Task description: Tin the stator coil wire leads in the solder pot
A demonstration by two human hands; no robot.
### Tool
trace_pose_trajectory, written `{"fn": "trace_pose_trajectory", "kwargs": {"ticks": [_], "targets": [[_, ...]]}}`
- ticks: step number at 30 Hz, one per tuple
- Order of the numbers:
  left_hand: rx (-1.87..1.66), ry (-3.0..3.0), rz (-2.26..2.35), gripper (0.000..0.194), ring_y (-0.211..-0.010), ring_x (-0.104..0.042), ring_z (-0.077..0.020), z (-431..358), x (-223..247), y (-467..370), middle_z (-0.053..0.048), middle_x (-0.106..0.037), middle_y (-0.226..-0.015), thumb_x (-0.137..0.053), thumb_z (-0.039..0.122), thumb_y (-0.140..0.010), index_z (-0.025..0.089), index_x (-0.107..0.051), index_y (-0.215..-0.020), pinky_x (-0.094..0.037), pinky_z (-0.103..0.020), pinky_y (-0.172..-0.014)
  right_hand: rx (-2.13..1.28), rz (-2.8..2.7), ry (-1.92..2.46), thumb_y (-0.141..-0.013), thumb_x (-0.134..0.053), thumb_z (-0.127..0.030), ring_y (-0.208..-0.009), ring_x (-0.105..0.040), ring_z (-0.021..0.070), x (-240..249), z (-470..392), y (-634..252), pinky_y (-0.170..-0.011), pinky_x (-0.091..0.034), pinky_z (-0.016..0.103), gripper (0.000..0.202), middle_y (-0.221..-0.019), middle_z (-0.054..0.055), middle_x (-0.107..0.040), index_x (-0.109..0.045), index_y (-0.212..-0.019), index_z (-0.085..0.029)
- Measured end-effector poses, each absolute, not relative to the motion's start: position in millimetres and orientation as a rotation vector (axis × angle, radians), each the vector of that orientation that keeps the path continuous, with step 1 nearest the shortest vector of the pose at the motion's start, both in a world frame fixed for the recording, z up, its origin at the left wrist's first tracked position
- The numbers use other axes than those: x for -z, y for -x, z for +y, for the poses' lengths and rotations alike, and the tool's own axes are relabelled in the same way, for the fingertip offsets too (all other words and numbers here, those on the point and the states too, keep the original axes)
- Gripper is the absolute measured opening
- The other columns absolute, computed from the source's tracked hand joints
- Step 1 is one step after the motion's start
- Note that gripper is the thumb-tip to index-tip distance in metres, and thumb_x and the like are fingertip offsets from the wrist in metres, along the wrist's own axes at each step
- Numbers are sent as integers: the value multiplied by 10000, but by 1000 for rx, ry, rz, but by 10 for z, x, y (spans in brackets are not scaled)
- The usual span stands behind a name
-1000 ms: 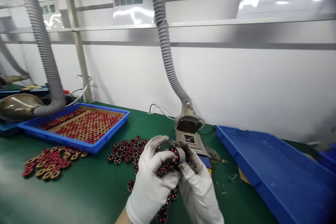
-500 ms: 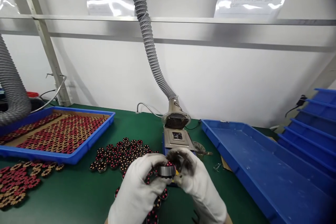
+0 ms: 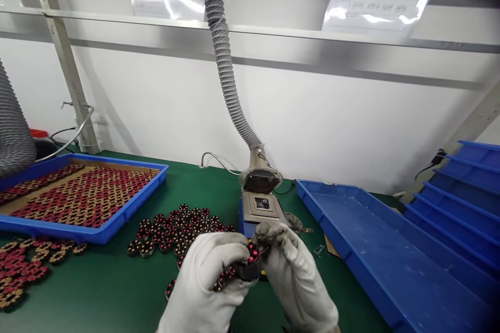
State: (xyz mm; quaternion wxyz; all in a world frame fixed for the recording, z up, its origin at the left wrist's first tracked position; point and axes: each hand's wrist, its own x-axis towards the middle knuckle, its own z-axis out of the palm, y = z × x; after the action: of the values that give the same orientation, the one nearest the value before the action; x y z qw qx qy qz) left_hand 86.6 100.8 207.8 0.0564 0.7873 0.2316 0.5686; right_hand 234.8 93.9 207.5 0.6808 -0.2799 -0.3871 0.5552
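My left hand (image 3: 213,273), in a white glove, grips a round motor part (image 3: 250,269) with a dark metal rim and pink-dotted face. The face is tilted up and towards the right. My right hand (image 3: 291,265), gloved with dark-stained fingertips, is closed at the right edge of this part. What its fingertips pinch is hidden. Just beyond both hands stands a solder pot (image 3: 262,208) with a small square opening in its metal top. Many similar round parts (image 3: 182,231) lie loose left of the pot, some partly behind my left hand.
A blue tray (image 3: 162,179) at left holds rows of pink and tan coil cores; more cores (image 3: 27,270) lie before it. At right are a blue tray (image 3: 351,250) and stacked blue trays (image 3: 464,197). A grey hose (image 3: 222,57) ends in a hood (image 3: 261,179) over the pot.
The motor part has tipped, so more of its pink-dotted face shows. My right hand's fingers have drawn together at its edge. The view has shifted slightly.
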Motion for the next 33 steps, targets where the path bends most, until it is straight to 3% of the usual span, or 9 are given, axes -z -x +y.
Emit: {"fn": "trace_pose_trajectory", "kwargs": {"ticks": [5,8,12,17,21,24,28,33], "targets": [[-1750,-2440,694,107,-895,-553,-146,1013,-2063,-846,-45,-604,-944,-522,166,-845,191,-519,-949,-459,-267,-789,-896,-1199,764,-591,-760,-258,-657,-561,146,-2058,927,-2314,-587,-449,240,99,-672,8,-605,-674,-621,-217],[-1770,-2540,709,146,-934,-527,-154,1021,-2046,-834,-54,-595,-968,-535,112,-818,165,-519,-953,-423,-296,-829,-703,-1006,805,-644,-729,-253,-630,-568,136,-2060,920,-2324,-571,-466,238,70,-672,7,-620,-667,-631,-223],[-1769,-2497,725,183,-933,-518,-153,1005,-2058,-834,-50,-587,-966,-555,79,-785,162,-517,-944,-416,-301,-833,-661,-641,781,-598,-762,-321,-597,-591,101,-2106,921,-2437,-604,-504,209,138,-652,-46,-658,-661,-667,-257],[-1815,-2463,790,196,-952,-511,-172,1012,-2057,-861,-50,-584,-992,-582,126,-793,176,-516,-971,-414,-323,-850,-1107,-990,851,-545,-795,-280,-793,-645,206,-2174,904,-2323,-744,-515,313,323,-856,49,-705,-676,-839,-219],[-1759,-2476,792,234,-981,-511,-184,1074,-2047,-814,-61,-577,-1052,-548,188,-839,186,-502,-1068,-425,-328,-864,-1417,-853,678,-628,-746,-289,-937,-618,213,-2162,873,-2113,-880,-453,341,283,-975,45,-686,-671,-895,-236],[-1657,-2453,683,237,-995,-520,-178,1120,-2070,-737,-51,-589,-1050,-520,248,-871,205,-504,-1103,-432,-314,-881,-1516,-756,624,-643,-738,-265,-920,-626,203,-2122,885,-2058,-871,-462,340,275,-1010,41,-678,-669,-908,-245],[-1590,-2298,673,181,-1067,-494,-184,1150,-2085,-673,-12,-613,-1023,-457,179,-865,236,-583,-983,-381,-338,-966,-1543,-737,620,-630,-750,-238,-864,-637,173,-2094,910,-2040,-816,-489,291,295,-983,36,-684,-669,-913,-230],[-1672,-1734,788,197,-935,-562,-176,1140,-2100,-621,-12,-631,-860,-433,214,-885,210,-605,-790,-450,-286,-850,-1641,-740,597,-631,-749,-292,-757,-653,187,-2066,877,-2040,-673,-536,308,323,-915,56,-700,-668,-933,-211]]}}
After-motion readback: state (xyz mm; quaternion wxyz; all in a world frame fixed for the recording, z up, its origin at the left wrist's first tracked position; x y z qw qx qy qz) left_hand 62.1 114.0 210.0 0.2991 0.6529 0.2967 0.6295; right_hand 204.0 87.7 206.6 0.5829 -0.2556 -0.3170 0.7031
